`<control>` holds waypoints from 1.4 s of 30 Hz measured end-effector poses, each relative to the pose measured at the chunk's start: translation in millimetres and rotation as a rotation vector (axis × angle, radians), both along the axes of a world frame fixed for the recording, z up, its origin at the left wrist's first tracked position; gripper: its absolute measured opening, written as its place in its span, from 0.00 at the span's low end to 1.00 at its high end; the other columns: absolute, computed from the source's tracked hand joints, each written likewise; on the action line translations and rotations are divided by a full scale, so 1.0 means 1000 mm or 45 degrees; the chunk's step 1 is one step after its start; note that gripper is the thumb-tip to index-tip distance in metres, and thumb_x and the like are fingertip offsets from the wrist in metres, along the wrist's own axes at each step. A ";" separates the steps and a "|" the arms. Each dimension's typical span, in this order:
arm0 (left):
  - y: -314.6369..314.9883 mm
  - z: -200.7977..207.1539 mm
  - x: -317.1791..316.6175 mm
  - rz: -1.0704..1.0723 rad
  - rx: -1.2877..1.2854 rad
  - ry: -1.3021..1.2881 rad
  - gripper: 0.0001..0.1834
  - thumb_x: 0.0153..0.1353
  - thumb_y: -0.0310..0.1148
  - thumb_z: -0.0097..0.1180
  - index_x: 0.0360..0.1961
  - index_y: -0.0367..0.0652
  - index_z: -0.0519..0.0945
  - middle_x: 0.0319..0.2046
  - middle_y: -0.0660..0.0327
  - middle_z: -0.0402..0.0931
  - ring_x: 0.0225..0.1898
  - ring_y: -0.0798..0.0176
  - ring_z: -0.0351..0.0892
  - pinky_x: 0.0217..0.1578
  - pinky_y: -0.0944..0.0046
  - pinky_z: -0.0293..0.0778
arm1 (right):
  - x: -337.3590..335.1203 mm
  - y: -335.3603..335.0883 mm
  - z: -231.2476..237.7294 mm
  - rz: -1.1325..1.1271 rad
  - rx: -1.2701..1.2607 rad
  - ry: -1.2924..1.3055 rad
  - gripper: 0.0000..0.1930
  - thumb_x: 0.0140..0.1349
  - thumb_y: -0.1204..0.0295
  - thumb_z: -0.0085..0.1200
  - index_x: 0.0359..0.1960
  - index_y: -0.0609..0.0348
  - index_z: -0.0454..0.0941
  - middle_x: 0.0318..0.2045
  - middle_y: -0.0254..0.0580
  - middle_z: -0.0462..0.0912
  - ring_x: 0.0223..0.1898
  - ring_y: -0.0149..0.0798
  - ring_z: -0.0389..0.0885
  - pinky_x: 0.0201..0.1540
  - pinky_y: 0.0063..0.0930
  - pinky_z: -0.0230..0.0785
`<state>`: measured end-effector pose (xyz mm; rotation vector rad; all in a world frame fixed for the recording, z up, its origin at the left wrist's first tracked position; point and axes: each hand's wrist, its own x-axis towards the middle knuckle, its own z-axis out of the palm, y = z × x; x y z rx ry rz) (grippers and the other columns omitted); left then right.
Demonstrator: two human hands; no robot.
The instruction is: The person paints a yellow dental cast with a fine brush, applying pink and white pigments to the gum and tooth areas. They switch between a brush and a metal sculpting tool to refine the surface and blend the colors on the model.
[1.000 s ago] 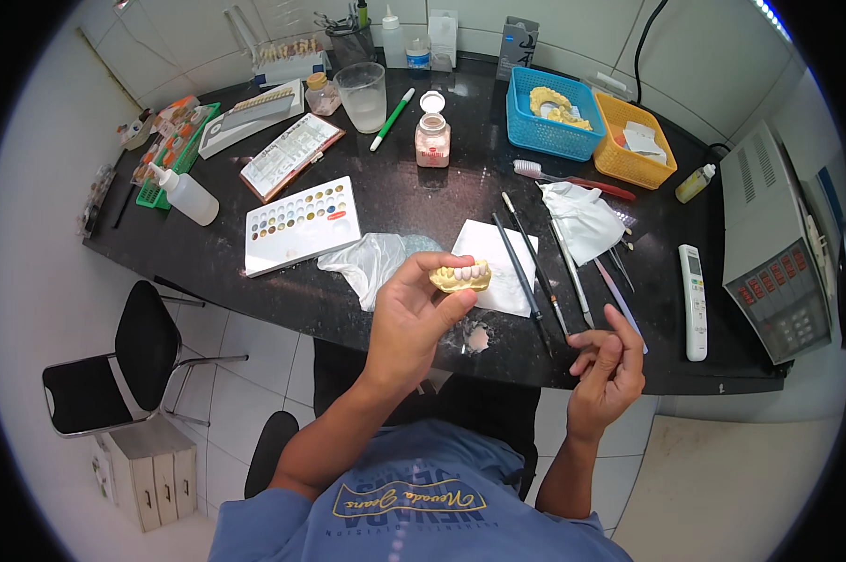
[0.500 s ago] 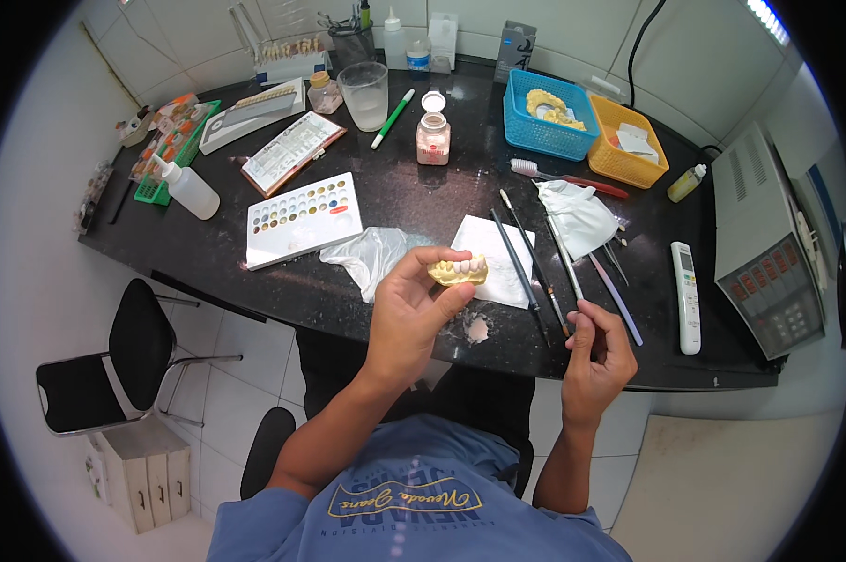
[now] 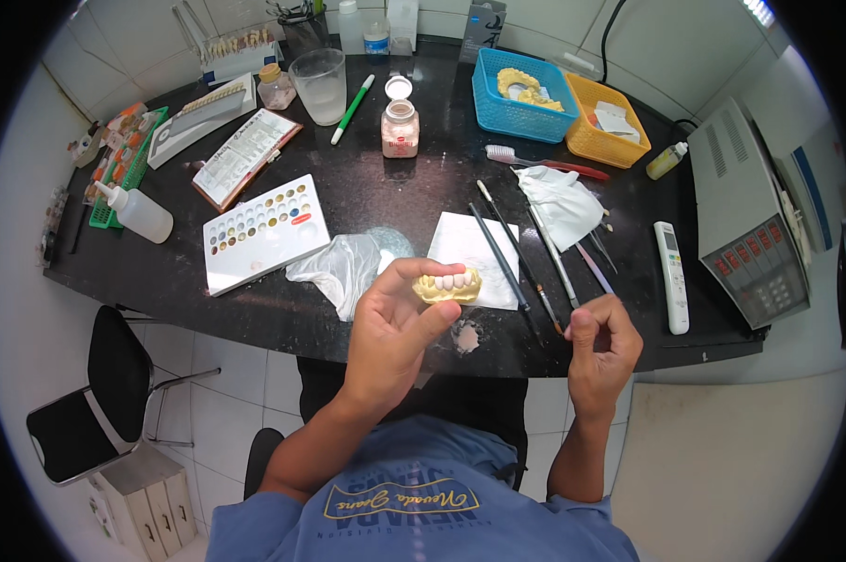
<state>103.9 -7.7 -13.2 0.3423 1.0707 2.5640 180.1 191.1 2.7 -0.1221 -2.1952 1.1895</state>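
My left hand [image 3: 383,337] pinches a yellow dental model [image 3: 447,286] between thumb and index finger. A row of pale, pinkish-white teeth [image 3: 454,280] stands along its upper side. Over the front edge of the black worktop hovers my right hand [image 3: 603,351], thumb and fingers pressed together; anything between them is hidden. Its fingertips are close to the lower end of a slim grey-handled tool [image 3: 556,259]. Left of that tool, a brush [image 3: 526,260] and a dark-handled brush [image 3: 500,245] lie partly across a white paper sheet [image 3: 451,242].
On the left are a white palette [image 3: 245,267] with colour wells, crumpled plastic [image 3: 334,281] and a squeeze bottle [image 3: 142,215]. Farther back stand a glass [image 3: 320,89], a jar of pink powder [image 3: 400,131] and blue [image 3: 526,117] and yellow baskets [image 3: 610,145]. A remote [image 3: 671,276] lies right.
The view has shifted, so the worktop sits farther left. The dental model has turned slightly in my left hand. My right-hand fingers have curled and drawn slightly back from the grey-handled tool.
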 end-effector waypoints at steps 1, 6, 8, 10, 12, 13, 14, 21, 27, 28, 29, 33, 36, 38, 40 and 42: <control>-0.001 0.000 -0.001 -0.016 0.005 -0.011 0.16 0.59 0.20 0.57 0.48 0.36 0.71 0.48 0.55 0.73 0.51 0.64 0.73 0.53 0.64 0.69 | -0.006 -0.003 0.004 0.007 0.037 -0.020 0.09 0.59 0.81 0.57 0.23 0.64 0.69 0.22 0.35 0.72 0.22 0.24 0.68 0.27 0.17 0.65; -0.009 0.003 -0.004 -0.135 0.028 -0.107 0.19 0.57 0.24 0.60 0.49 0.37 0.70 0.51 0.50 0.73 0.53 0.60 0.74 0.58 0.60 0.67 | -0.030 -0.008 0.022 -0.014 0.272 -0.180 0.04 0.57 0.82 0.57 0.33 0.65 0.78 0.29 0.41 0.80 0.27 0.29 0.79 0.29 0.19 0.70; -0.010 0.003 -0.005 -0.162 0.027 -0.127 0.19 0.57 0.24 0.59 0.49 0.36 0.69 0.52 0.49 0.72 0.54 0.60 0.74 0.58 0.59 0.67 | -0.038 -0.002 0.024 -0.002 0.395 -0.169 0.05 0.57 0.83 0.56 0.35 0.65 0.79 0.29 0.41 0.80 0.27 0.29 0.79 0.28 0.20 0.71; -0.011 0.003 -0.007 -0.186 0.046 -0.145 0.18 0.58 0.22 0.57 0.49 0.36 0.70 0.52 0.50 0.72 0.53 0.61 0.73 0.56 0.61 0.69 | -0.046 0.007 0.024 -0.010 0.504 -0.118 0.05 0.57 0.83 0.56 0.34 0.65 0.79 0.29 0.41 0.80 0.26 0.29 0.79 0.28 0.19 0.70; -0.010 0.003 -0.008 -0.218 0.096 -0.163 0.17 0.59 0.18 0.54 0.51 0.35 0.70 0.51 0.53 0.71 0.52 0.64 0.73 0.50 0.65 0.73 | -0.047 0.011 0.032 -0.118 0.326 -0.235 0.04 0.57 0.83 0.56 0.34 0.66 0.80 0.28 0.41 0.80 0.25 0.28 0.79 0.27 0.19 0.70; -0.009 0.002 -0.008 -0.192 0.106 -0.159 0.17 0.59 0.17 0.54 0.50 0.34 0.70 0.51 0.53 0.71 0.53 0.63 0.72 0.51 0.65 0.73 | -0.048 0.014 0.034 -0.179 0.237 -0.292 0.03 0.58 0.82 0.55 0.34 0.66 0.80 0.27 0.40 0.81 0.25 0.28 0.79 0.27 0.18 0.70; -0.009 0.000 -0.007 -0.168 0.115 -0.155 0.17 0.59 0.17 0.53 0.50 0.34 0.70 0.51 0.53 0.70 0.54 0.63 0.72 0.52 0.64 0.72 | -0.051 0.019 0.035 -0.187 0.161 -0.279 0.03 0.59 0.82 0.55 0.34 0.67 0.80 0.25 0.40 0.81 0.24 0.27 0.78 0.27 0.17 0.69; -0.004 -0.005 -0.006 -0.087 0.065 -0.105 0.16 0.56 0.17 0.57 0.46 0.34 0.71 0.55 0.46 0.69 0.58 0.59 0.70 0.57 0.59 0.69 | -0.068 0.043 0.049 0.017 0.262 -0.411 0.06 0.62 0.79 0.54 0.38 0.68 0.79 0.28 0.38 0.81 0.28 0.25 0.78 0.30 0.16 0.70; -0.005 -0.004 -0.003 -0.034 0.042 -0.061 0.17 0.57 0.18 0.58 0.47 0.35 0.71 0.55 0.45 0.69 0.55 0.59 0.73 0.57 0.60 0.69 | -0.060 0.033 0.043 0.218 0.386 -0.488 0.09 0.53 0.82 0.60 0.38 0.64 0.79 0.30 0.44 0.81 0.28 0.35 0.82 0.29 0.23 0.73; -0.006 -0.003 -0.002 -0.032 0.034 -0.056 0.17 0.57 0.18 0.57 0.48 0.35 0.72 0.55 0.46 0.69 0.55 0.60 0.73 0.57 0.60 0.69 | -0.059 0.030 0.041 0.186 0.440 -0.473 0.10 0.53 0.82 0.60 0.37 0.64 0.79 0.30 0.44 0.81 0.28 0.35 0.81 0.29 0.23 0.72; -0.005 -0.002 -0.002 -0.027 0.025 -0.051 0.17 0.57 0.18 0.57 0.48 0.36 0.72 0.55 0.46 0.69 0.55 0.60 0.73 0.57 0.61 0.69 | -0.059 0.027 0.040 0.156 0.492 -0.456 0.10 0.52 0.81 0.61 0.37 0.64 0.79 0.29 0.44 0.80 0.27 0.35 0.81 0.29 0.23 0.72; -0.006 -0.002 0.001 -0.016 0.010 -0.010 0.18 0.57 0.17 0.56 0.49 0.36 0.73 0.55 0.49 0.70 0.55 0.61 0.72 0.55 0.62 0.70 | -0.057 0.025 0.035 0.109 0.599 -0.554 0.13 0.51 0.82 0.62 0.39 0.64 0.78 0.29 0.44 0.79 0.24 0.35 0.78 0.27 0.25 0.71; -0.006 0.007 0.002 0.026 -0.049 -0.077 0.17 0.57 0.19 0.57 0.48 0.36 0.73 0.47 0.53 0.72 0.58 0.59 0.70 0.57 0.61 0.68 | -0.059 0.023 0.031 0.098 0.591 -0.564 0.14 0.51 0.84 0.59 0.40 0.65 0.76 0.29 0.43 0.78 0.24 0.32 0.77 0.28 0.24 0.71; -0.005 0.011 0.005 0.051 -0.079 -0.117 0.16 0.56 0.20 0.58 0.47 0.36 0.73 0.43 0.55 0.73 0.59 0.57 0.69 0.59 0.60 0.67 | -0.058 0.021 0.032 0.053 0.537 -0.526 0.14 0.51 0.85 0.58 0.41 0.65 0.76 0.28 0.42 0.77 0.25 0.30 0.77 0.29 0.23 0.70; -0.004 0.011 0.010 0.058 -0.083 -0.143 0.16 0.56 0.20 0.59 0.46 0.36 0.73 0.42 0.56 0.74 0.59 0.58 0.70 0.59 0.61 0.67 | -0.054 0.020 0.032 0.002 0.457 -0.444 0.14 0.51 0.85 0.56 0.41 0.66 0.75 0.28 0.40 0.75 0.26 0.28 0.76 0.30 0.21 0.71; -0.003 0.004 0.015 0.085 -0.050 -0.035 0.17 0.57 0.18 0.58 0.48 0.35 0.74 0.48 0.53 0.72 0.56 0.61 0.71 0.57 0.63 0.67 | -0.045 0.020 0.034 -0.055 0.161 -0.267 0.12 0.52 0.85 0.55 0.40 0.67 0.73 0.27 0.40 0.73 0.26 0.27 0.75 0.32 0.21 0.71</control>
